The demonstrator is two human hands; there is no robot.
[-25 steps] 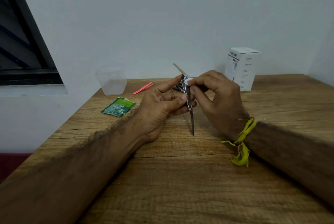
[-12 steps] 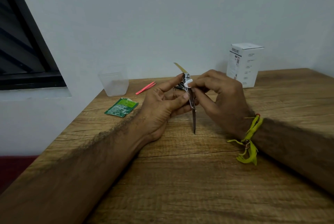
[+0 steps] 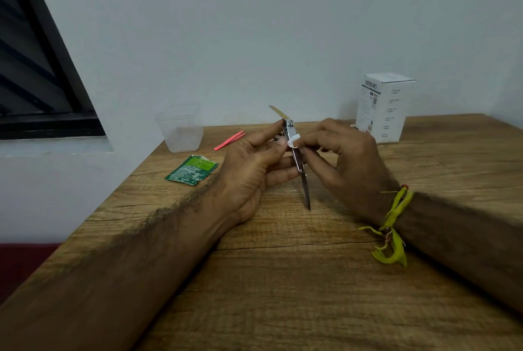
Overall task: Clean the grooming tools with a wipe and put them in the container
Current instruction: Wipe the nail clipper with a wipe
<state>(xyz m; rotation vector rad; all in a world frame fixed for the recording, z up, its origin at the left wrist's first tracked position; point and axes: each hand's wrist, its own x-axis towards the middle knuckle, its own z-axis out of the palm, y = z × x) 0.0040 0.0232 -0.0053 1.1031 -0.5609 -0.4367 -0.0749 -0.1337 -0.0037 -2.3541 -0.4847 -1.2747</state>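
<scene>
My left hand grips the slim steel nail clipper upright mid-table so the blade's exposed, while my right hand pinches a small white wipe against it. Clear plastic container waits at the far-left edge.

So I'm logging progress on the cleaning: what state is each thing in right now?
Nail clipper: held in left hand, lever swung out, file pointing down.
Wipe: pinched in right hand, pressed on the clipper.
Tweezers: lying on the table, untouched.
Container: upright, open; contents unclear.
Sachet: torn open, flat.
Box: upright, closed.
</scene>
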